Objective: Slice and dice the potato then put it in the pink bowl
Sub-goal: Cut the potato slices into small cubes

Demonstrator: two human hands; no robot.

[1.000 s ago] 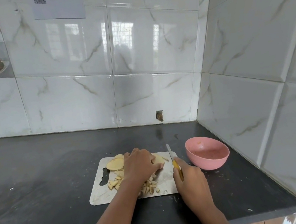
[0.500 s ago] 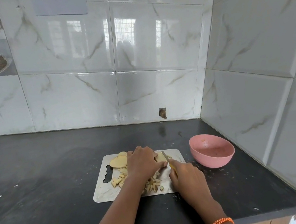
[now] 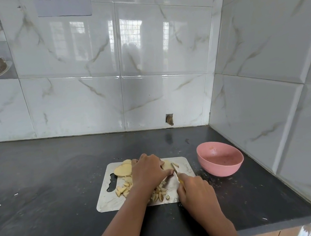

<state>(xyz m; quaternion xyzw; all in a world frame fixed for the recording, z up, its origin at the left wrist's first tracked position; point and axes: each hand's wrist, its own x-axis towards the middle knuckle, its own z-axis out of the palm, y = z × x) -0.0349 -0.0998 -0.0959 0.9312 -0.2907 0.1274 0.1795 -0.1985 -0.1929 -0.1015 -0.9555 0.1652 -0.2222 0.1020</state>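
Note:
A metal cutting board [image 3: 106, 201] lies on the black counter. Potato slices [image 3: 122, 169] sit at its far left, and diced potato pieces [image 3: 159, 194] lie near its front. My left hand [image 3: 149, 173] curls over a potato piece [image 3: 166, 164] and holds it down on the board. My right hand [image 3: 197, 193] grips a yellow-handled knife [image 3: 174, 169], whose blade is down on the board right beside my left fingertips. The pink bowl [image 3: 221, 158] stands just right of the board; I see no potato in it.
The black counter [image 3: 41, 197] runs far to the left. Tiled walls close the back and the right side, meeting in a corner behind the bowl. Small crumbs lie scattered on the counter between board and bowl. The counter's front edge is below my forearms.
The knife blade has come down from a raised, upright pose to the board beside my left fingers. My right hand moved left toward the potato. My left hand stayed on the potato.

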